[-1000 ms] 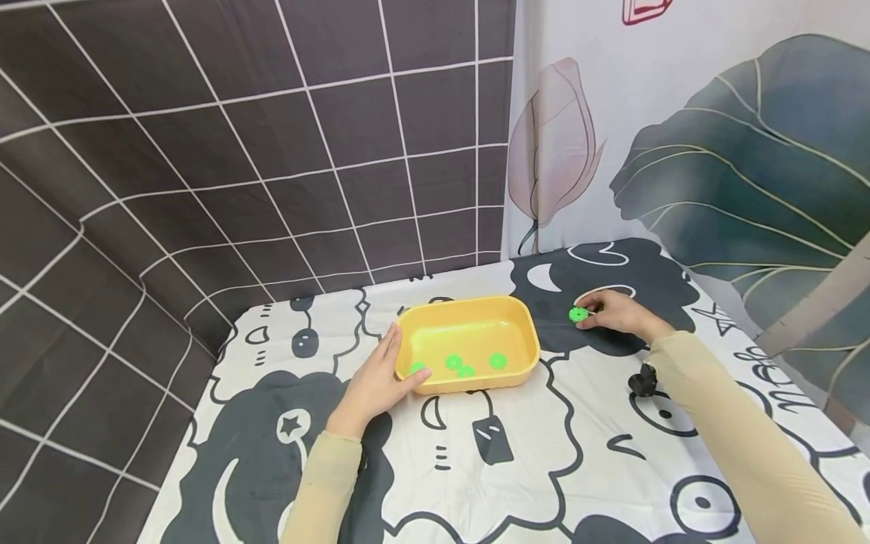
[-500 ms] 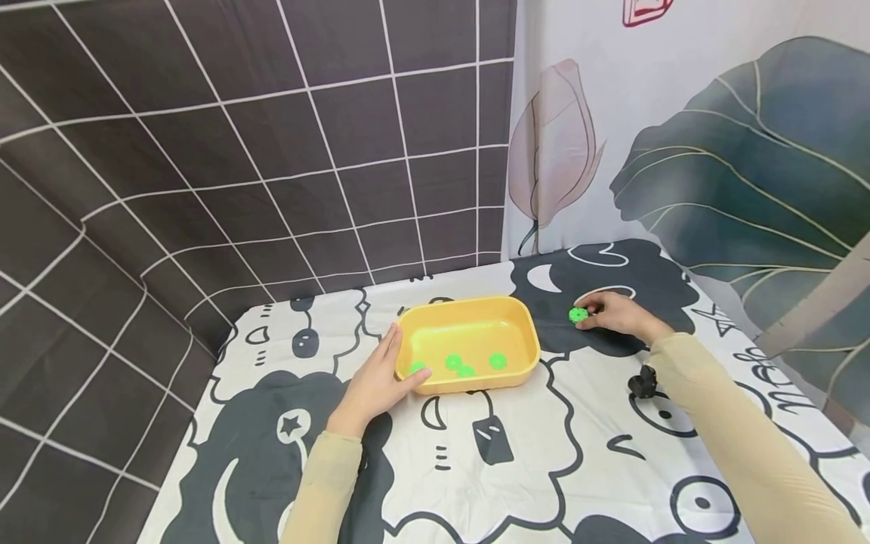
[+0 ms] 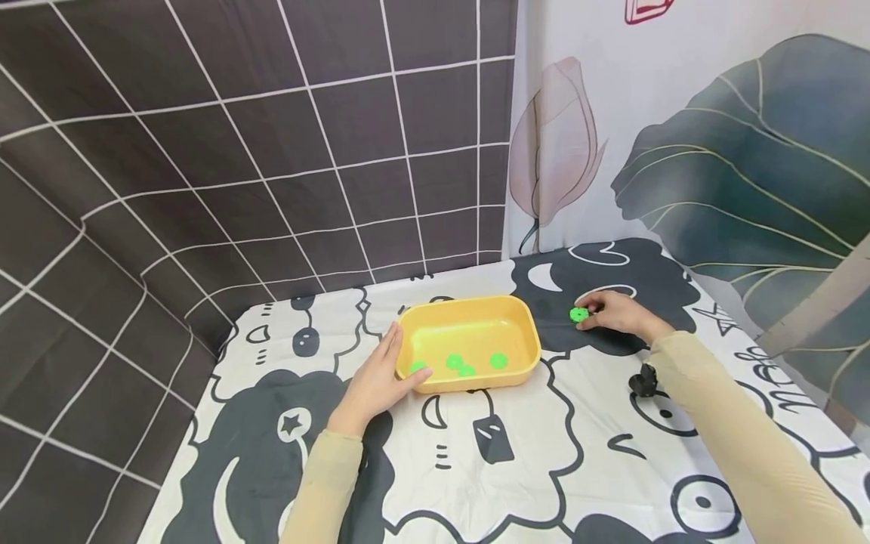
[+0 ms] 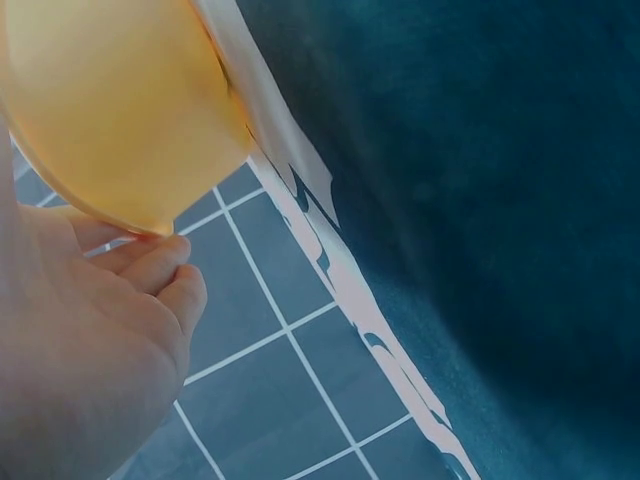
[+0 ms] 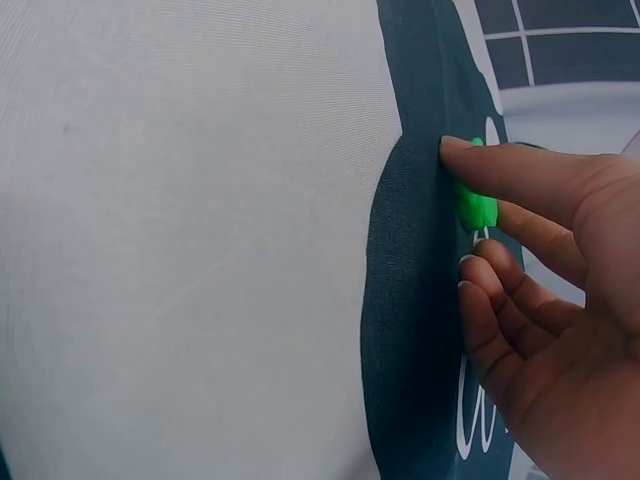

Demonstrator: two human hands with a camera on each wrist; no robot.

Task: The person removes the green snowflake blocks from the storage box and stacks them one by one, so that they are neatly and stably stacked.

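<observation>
A yellow rectangular plastic basin (image 3: 469, 306) stands on the patterned cloth in the middle of the head view. My left hand (image 3: 374, 385) holds its left end, thumb over the near rim and fingers along the outer side. Inside lie several flat green round plastic pieces (image 3: 498, 360), one partly hidden by the left thumb. To the right of the basin, my right hand (image 3: 615, 313) pinches another green round piece (image 3: 578, 314) with small holes and a notched edge, between thumb and forefinger. In the right wrist view this green piece (image 5: 478, 200) is seen nearly edge-on, low by the cloth.
The white and black cartoon cloth (image 3: 496, 476) covers the whole surface. A dark tile-patterned curtain (image 3: 272, 151) hangs behind and to the left, and a floral curtain (image 3: 680, 151) at the right. A small black object (image 3: 643, 380) shows beside the right sleeve.
</observation>
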